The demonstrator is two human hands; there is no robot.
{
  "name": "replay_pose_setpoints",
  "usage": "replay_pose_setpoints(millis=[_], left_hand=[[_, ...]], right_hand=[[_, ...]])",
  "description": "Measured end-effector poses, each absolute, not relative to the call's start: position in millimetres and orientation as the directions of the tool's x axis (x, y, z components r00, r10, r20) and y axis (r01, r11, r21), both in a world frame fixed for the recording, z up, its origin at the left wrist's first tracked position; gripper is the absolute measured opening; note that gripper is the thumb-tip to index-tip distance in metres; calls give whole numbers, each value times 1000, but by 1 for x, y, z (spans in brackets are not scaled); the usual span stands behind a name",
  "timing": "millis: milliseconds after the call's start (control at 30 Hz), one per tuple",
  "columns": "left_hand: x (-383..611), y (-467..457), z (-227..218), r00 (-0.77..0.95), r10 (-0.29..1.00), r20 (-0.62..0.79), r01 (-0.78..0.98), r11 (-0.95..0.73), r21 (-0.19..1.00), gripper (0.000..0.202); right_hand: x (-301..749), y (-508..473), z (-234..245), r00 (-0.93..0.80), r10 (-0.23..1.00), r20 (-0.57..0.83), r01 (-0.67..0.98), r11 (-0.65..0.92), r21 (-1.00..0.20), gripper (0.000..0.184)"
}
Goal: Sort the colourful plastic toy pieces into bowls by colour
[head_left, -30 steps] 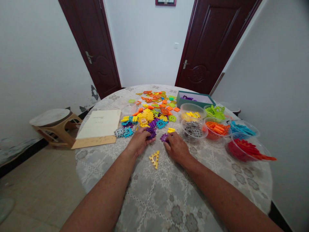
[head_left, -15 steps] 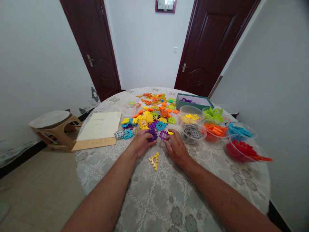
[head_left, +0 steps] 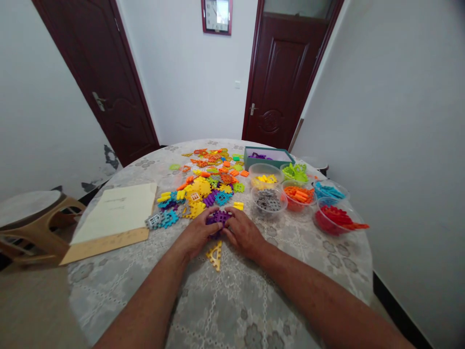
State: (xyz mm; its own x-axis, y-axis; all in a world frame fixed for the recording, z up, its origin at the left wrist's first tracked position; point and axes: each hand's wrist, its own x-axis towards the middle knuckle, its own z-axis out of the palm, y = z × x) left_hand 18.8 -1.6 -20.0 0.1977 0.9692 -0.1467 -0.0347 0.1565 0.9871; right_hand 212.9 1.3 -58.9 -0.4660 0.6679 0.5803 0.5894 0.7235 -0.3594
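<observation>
Purple building pieces point(head_left: 219, 217) are between my two hands, just in front of the heap. My left hand point(head_left: 200, 230) is closed on them from the left, its thumb along the near side. From the right, my right hand point(head_left: 242, 230) grips them with bent fingers. How many purple pieces are stacked there I cannot make out. A pale yellow triangle piece point(head_left: 218, 256) lies flat on the cloth just below my hands. Beyond them is the heap of mixed pieces, with a yellow piece point(head_left: 199, 186) and a blue square piece point(head_left: 223, 197). A small yellow piece point(head_left: 238, 206) lies past my right fingers.
Clear bowls of sorted pieces stand at the right: grey point(head_left: 269, 199), orange point(head_left: 299, 195), red point(head_left: 334, 218), and others. Behind them is a green box point(head_left: 250, 161) with purple pieces. A paper pad point(head_left: 112, 208) lies left. A wooden stool point(head_left: 39, 228) stands beside the table.
My hands have come together, bringing the purple pieces from each side into one place. The small yellow piece by my right fingers now lies on the cloth. The view has shifted right.
</observation>
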Motion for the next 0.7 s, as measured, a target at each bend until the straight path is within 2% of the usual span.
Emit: replay_pose_setpoints(millis=[100, 167, 267, 333, 433, 567, 700], left_hand=[[21, -3, -22, 216, 971, -98, 47, 90, 995, 57], [22, -2, -25, 221, 972, -80, 67, 67, 996, 54], [21, -2, -28, 214, 975, -68, 98, 47, 994, 59], [20, -3, -27, 204, 977, -63, 114, 40, 993, 64], [20, -4, -22, 179, 983, -40, 140, 14, 990, 65], [24, -6, -16, 139, 990, 25, 174, -49, 983, 58], [28, -6, -19, 115, 993, 22, -7, -22, 1000, 58]], right_hand=[[211, -1, -58, -476, 666, 575, 564, 732, -381, 9], [211, -2, -57, -465, 667, 581, 525, 737, -425, 16], [211, -4, -52, -354, 750, 559, 464, 660, -591, 43], [210, -4, -49, -260, 848, 461, 428, 529, -732, 55], [207, -2, -47, -230, 931, 284, 339, 350, -873, 47], [202, 3, -51, -230, 960, 157, 160, 197, -967, 38], [198, 6, -54, -241, 963, 124, 27, 134, -991, 38]])
